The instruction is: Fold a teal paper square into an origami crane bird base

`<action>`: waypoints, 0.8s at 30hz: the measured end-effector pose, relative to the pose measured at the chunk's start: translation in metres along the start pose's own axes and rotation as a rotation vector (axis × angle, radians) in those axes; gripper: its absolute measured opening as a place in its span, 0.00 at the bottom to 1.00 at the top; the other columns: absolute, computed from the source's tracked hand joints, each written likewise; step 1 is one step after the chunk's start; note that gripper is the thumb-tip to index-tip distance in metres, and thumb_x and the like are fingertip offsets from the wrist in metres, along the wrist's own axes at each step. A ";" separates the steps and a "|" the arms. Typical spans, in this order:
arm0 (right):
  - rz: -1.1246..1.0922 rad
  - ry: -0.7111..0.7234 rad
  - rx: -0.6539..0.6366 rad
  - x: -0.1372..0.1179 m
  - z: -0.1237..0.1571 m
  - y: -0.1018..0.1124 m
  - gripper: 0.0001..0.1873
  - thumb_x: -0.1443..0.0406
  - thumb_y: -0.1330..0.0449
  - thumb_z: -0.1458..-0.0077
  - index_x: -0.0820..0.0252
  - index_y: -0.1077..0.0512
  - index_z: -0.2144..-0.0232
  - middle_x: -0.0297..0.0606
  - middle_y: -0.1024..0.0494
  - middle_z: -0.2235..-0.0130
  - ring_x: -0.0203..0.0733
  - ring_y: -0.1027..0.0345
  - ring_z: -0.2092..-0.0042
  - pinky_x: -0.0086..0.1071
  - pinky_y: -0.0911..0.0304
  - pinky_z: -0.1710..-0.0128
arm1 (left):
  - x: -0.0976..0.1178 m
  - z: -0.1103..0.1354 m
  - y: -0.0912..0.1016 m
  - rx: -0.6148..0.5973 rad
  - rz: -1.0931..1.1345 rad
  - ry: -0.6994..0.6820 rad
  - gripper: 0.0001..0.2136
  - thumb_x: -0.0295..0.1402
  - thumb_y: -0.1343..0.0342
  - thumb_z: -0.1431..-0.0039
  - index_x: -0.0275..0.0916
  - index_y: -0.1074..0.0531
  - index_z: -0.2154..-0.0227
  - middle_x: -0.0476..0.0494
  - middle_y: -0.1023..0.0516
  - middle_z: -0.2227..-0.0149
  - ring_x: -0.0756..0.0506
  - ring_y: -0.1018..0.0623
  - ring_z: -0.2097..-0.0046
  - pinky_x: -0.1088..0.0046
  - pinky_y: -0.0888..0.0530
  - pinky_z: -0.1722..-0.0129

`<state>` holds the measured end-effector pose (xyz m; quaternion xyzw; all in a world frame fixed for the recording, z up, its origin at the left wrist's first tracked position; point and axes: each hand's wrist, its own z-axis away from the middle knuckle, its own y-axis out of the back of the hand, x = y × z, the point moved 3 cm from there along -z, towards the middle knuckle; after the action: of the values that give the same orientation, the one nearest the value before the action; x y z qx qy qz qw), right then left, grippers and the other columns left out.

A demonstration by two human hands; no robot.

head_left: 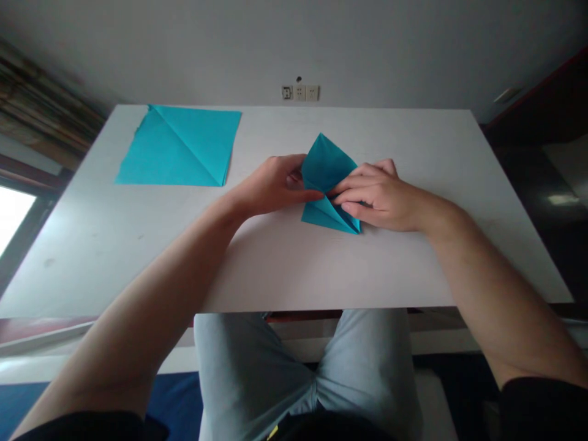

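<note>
A folded piece of blue paper (327, 160) lies on the white table in front of me, with one pointed flap raised toward the far side and creased layers spread toward the near side. My left hand (280, 182) pinches its left edge, thumb on top near the middle fold and the other fingers partly hidden behind the flap. From the right, my right hand (374, 193) rests on the paper with its fingers stretched out, fingertips touching near the centre and the lower right layers.
A larger blue sheet (184, 150) with a diagonal crease and a ragged left edge lies at the table's far left. The white table (321, 269) reaches back to a wall with power sockets (300, 93). A patterned curtain (41, 104) hangs at the left.
</note>
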<state>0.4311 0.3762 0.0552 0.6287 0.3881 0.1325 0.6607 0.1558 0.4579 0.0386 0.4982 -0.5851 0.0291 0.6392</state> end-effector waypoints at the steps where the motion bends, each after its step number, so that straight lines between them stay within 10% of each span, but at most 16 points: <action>1: -0.008 -0.011 0.008 -0.001 0.000 0.000 0.22 0.54 0.43 0.11 0.49 0.08 0.42 0.45 0.04 0.35 0.66 0.21 0.33 0.65 0.43 0.31 | -0.001 0.000 -0.002 0.015 -0.014 -0.006 0.18 0.48 0.24 0.33 0.41 0.16 0.52 0.45 0.13 0.58 0.42 0.17 0.57 0.62 0.20 0.55; 8: -0.041 -0.069 0.056 0.001 -0.006 -0.006 0.14 0.52 0.24 0.23 0.51 0.07 0.44 0.50 0.05 0.38 0.71 0.23 0.34 0.67 0.38 0.30 | 0.011 0.009 -0.006 0.241 -0.252 -0.042 0.47 0.46 0.18 0.34 0.50 0.34 0.18 0.29 0.20 0.29 0.32 0.13 0.42 0.54 0.14 0.46; 15: -0.078 -0.050 0.092 0.004 -0.005 -0.009 0.12 0.52 0.24 0.23 0.49 0.09 0.46 0.48 0.08 0.40 0.70 0.22 0.35 0.68 0.31 0.29 | 0.044 0.018 -0.011 0.036 -0.512 -0.185 0.14 0.45 0.35 0.18 0.50 0.14 0.38 0.41 0.11 0.52 0.34 0.13 0.53 0.47 0.19 0.43; 24: -0.162 -0.074 0.050 -0.001 -0.004 0.002 0.12 0.52 0.24 0.22 0.49 0.04 0.47 0.49 0.09 0.43 0.71 0.21 0.36 0.66 0.26 0.31 | 0.056 0.028 0.003 0.092 -0.650 -0.069 0.15 0.53 0.28 0.20 0.52 0.07 0.42 0.39 0.12 0.50 0.34 0.16 0.55 0.51 0.20 0.49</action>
<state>0.4283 0.3784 0.0578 0.6161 0.4164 0.0454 0.6671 0.1514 0.4100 0.0783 0.6879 -0.4148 -0.1667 0.5718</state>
